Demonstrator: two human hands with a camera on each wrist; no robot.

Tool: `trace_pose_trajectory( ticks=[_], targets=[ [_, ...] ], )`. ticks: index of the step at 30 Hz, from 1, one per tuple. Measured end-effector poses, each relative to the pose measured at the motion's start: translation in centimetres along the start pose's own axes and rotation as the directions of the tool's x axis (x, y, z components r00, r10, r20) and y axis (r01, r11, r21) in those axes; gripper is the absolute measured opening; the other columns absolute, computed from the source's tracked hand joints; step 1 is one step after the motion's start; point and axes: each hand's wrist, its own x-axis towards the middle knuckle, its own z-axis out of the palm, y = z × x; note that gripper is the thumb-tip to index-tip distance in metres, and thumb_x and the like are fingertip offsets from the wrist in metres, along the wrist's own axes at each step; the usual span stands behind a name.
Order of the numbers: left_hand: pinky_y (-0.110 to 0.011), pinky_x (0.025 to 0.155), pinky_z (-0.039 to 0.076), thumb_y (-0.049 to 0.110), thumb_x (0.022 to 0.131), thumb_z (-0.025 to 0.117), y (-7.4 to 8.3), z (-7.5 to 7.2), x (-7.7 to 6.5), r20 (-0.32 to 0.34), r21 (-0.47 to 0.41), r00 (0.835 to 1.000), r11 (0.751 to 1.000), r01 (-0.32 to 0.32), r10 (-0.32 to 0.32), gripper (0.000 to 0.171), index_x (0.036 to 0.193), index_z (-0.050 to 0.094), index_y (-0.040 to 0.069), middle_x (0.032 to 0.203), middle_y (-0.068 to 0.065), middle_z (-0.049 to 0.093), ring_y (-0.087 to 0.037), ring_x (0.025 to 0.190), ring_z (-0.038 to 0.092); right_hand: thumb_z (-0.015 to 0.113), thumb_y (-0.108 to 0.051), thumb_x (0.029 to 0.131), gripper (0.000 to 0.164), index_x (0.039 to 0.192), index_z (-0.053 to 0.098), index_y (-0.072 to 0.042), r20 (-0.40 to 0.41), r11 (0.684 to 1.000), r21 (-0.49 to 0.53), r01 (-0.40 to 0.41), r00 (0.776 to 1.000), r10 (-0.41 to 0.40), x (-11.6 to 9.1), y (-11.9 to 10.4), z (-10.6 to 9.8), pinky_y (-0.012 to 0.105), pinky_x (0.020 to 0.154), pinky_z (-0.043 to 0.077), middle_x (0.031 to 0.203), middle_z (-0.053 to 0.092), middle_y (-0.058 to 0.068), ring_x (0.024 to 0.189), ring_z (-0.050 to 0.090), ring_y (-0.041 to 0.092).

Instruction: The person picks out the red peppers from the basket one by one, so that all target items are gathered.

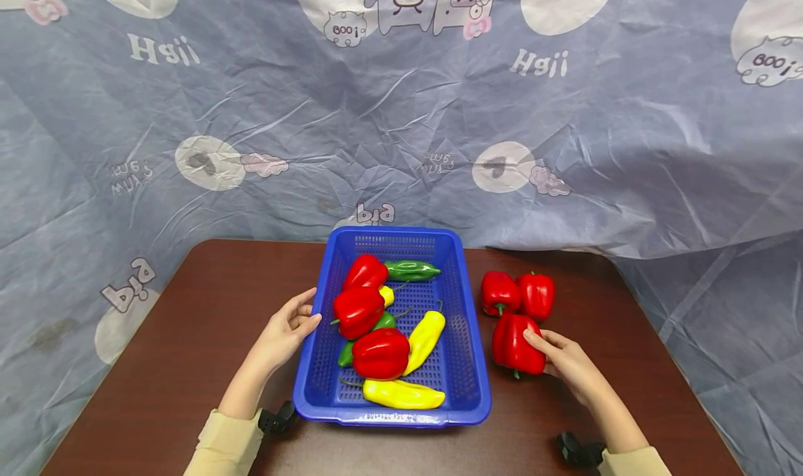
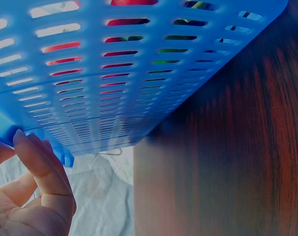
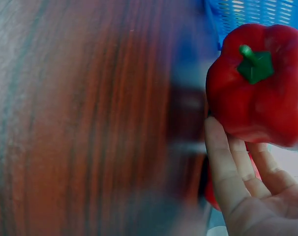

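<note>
My right hand (image 1: 571,366) grips a red bell pepper (image 1: 511,343) beside the basket, thumb over its upper side and fingers on the far side. In the right wrist view, the green stem of this pepper (image 3: 259,93) faces the camera and the fingers lie along its side. My left hand (image 1: 290,328) holds the left rim of the blue plastic basket (image 1: 452,416) between thumb and fingers. Through the slots of the basket wall (image 2: 95,105), red and green show in the left wrist view.
Inside the basket lie several red bell peppers (image 1: 380,354), yellow peppers (image 1: 404,395) and green peppers (image 1: 414,271). Two more red bell peppers (image 1: 536,296) stand right of the basket on the brown table (image 1: 251,274). A printed grey-blue cloth (image 1: 401,127) hangs behind the table.
</note>
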Motion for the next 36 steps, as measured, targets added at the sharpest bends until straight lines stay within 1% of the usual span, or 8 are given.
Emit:
trace_pose_trajectory(
  ticks=[4, 6, 10, 15, 20, 24, 33, 36],
  targets=[
    [-0.017, 0.076, 0.051, 0.004, 0.096, 0.06, 0.0, 0.0, 0.0, -0.002, 0.001, 1.0, 1.0, -0.001, 0.001, 0.056, 0.147, 0.039, -0.001, 0.111, -0.021, 0.056, -0.005, 0.087, 0.06, 0.056, -0.039, 0.1, 0.065, 0.141, 0.041, 0.009, 0.007, 1.0, -0.008, -0.025, 1.0, 0.026, 0.1, 0.3, 0.1, 0.027, 0.08, 0.056, 0.111, 0.066, 0.002, 0.091, 0.065, 0.006],
    [-0.017, 0.076, 0.051, 0.004, 0.096, 0.06, 0.0, 0.0, 0.0, -0.002, 0.003, 1.0, 1.0, 0.001, -0.001, 0.056, 0.147, 0.039, -0.001, 0.11, -0.021, 0.057, -0.005, 0.088, 0.06, 0.054, -0.04, 0.1, 0.067, 0.142, 0.039, 0.01, 0.02, 0.999, -0.028, -0.024, 0.999, 0.025, 0.1, 0.4, 0.1, 0.027, 0.081, 0.056, 0.112, 0.066, 0.003, 0.091, 0.065, 0.006],
    [-0.017, 0.076, 0.051, 0.004, 0.096, 0.06, 0.0, 0.0, -0.1, 0.001, 0.011, 1.0, 1.0, -0.002, 0.002, 0.056, 0.147, 0.039, -0.002, 0.111, -0.021, 0.057, -0.006, 0.088, 0.06, 0.054, -0.041, 0.1, 0.068, 0.142, 0.04, 0.01, 0.016, 0.998, -0.045, -0.037, 0.999, 0.038, 0.3, 0.6, 0.1, 0.028, 0.081, 0.057, 0.112, 0.066, 0.005, 0.091, 0.065, 0.006],
    [-0.017, 0.076, 0.05, 0.003, 0.096, 0.06, 0.0, 0.0, 0.0, -0.002, 0.01, 1.0, 1.0, -0.004, 0.004, 0.056, 0.147, 0.039, -0.001, 0.11, -0.021, 0.057, -0.005, 0.087, 0.06, 0.053, -0.047, 0.099, 0.073, 0.141, 0.04, 0.011, 0.009, 0.995, -0.083, -0.058, 0.998, 0.059, 0.5, 0.6, 0.0, 0.031, 0.083, 0.057, 0.116, 0.065, 0.008, 0.093, 0.064, 0.008],
    [-0.017, 0.075, 0.051, 0.004, 0.096, 0.06, 0.0, 0.0, 0.1, -0.006, 0.008, 1.0, 1.0, -0.002, 0.002, 0.056, 0.147, 0.039, -0.001, 0.11, -0.021, 0.057, -0.004, 0.086, 0.06, 0.049, -0.05, 0.1, 0.076, 0.141, 0.039, 0.014, 0.018, 0.991, -0.123, -0.058, 0.998, 0.061, 0.7, 0.6, 0.0, 0.032, 0.084, 0.057, 0.114, 0.066, 0.007, 0.091, 0.065, 0.007],
    [-0.018, 0.075, 0.051, 0.004, 0.096, 0.06, -0.1, 0.0, 0.0, -0.004, 0.006, 1.0, 1.0, -0.003, 0.003, 0.056, 0.147, 0.039, -0.001, 0.111, -0.021, 0.057, -0.004, 0.087, 0.061, 0.047, -0.049, 0.101, 0.074, 0.139, 0.042, 0.015, 0.002, 0.99, -0.134, -0.053, 0.999, 0.053, 0.8, 0.5, 0.1, 0.033, 0.084, 0.057, 0.11, 0.068, 0.008, 0.088, 0.066, 0.009],
    [-0.018, 0.076, 0.051, 0.005, 0.097, 0.06, 0.0, 0.1, 0.0, -0.005, 0.003, 1.0, 1.0, 0.008, -0.008, 0.055, 0.148, 0.039, 0.0, 0.111, -0.02, 0.057, -0.006, 0.088, 0.061, 0.044, -0.049, 0.102, 0.077, 0.14, 0.038, 0.017, -0.012, 0.991, -0.126, -0.051, 0.999, 0.05, 1.1, 0.5, 0.4, 0.037, 0.084, 0.058, 0.115, 0.067, 0.016, 0.089, 0.067, 0.01],
    [-0.018, 0.076, 0.051, 0.005, 0.097, 0.06, 0.0, 0.1, 0.0, -0.007, 0.01, 1.0, 1.0, 0.011, -0.011, 0.055, 0.148, 0.039, 0.001, 0.11, -0.019, 0.057, -0.006, 0.088, 0.061, 0.044, -0.05, 0.102, 0.077, 0.141, 0.037, 0.017, -0.018, 0.991, -0.126, -0.051, 0.999, 0.049, 1.2, 0.6, 0.4, 0.037, 0.084, 0.058, 0.12, 0.064, 0.02, 0.09, 0.067, 0.011]
  ],
)
